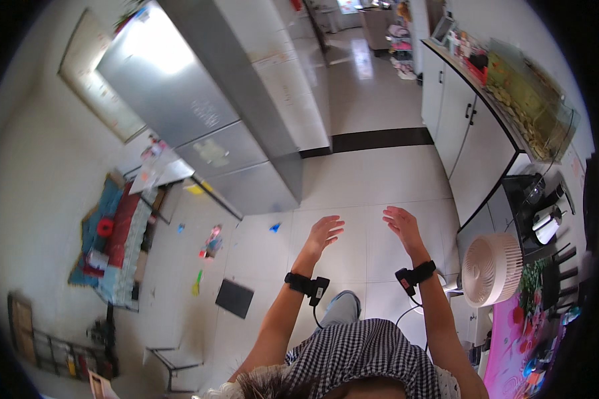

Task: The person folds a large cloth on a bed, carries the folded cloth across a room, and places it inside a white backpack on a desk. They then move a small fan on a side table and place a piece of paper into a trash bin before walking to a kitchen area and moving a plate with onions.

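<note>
My left hand [323, 234] is held out in mid-air over the tiled floor [347, 179], palm turned inward and fingers apart. Across from it, my right hand [402, 227] is raised the same way, with nothing in it. A gap of bare air separates the two hands. Each wrist wears a black strap: the left strap [307, 287] and the right strap [415, 277] both carry a small box with a cable. Below them are my checked garment [364, 349] and one leg in grey trousers [343, 314].
A pedestal fan [491, 270] stands close to my right arm. Beyond it are white cabinets [484, 154] with a fish tank [524, 104] on top. A tall grey refrigerator [219, 119] rises ahead to the left. Toys [212, 243] and a dark mat [234, 298] lie on the floor.
</note>
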### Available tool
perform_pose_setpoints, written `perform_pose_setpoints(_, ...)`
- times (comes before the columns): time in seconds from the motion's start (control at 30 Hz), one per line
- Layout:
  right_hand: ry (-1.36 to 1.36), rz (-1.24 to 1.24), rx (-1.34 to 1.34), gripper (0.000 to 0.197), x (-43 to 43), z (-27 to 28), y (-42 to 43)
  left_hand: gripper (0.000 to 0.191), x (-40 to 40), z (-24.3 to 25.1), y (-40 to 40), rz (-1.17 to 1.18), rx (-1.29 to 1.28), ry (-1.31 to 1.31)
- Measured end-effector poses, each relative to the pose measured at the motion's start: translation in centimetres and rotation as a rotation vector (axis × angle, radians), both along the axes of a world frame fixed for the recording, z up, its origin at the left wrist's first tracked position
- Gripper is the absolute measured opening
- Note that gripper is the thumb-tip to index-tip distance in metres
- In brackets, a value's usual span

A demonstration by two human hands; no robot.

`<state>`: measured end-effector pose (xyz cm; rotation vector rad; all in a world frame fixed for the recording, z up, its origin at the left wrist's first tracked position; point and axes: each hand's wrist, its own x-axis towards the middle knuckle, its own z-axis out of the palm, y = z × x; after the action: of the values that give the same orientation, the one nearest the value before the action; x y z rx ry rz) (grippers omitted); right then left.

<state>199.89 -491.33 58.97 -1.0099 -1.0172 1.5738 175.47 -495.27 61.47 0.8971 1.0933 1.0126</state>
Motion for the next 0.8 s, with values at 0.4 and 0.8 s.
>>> perform_pose_setpoints(0.4, -0.092, -0.074, 0.034, 0.028, 4.6, -2.5, 28.1, 0.038, 5.5, -5.4, 32.0, -0.060, -0.131, -0.137)
perform_pose_setpoints(0.8, -0.173, -0.040, -0.119, 0.025, 9.3, -2.3, 57.2, 0.034, 9.4, -4.5, 61.3, -0.049, -0.123, -0.013)
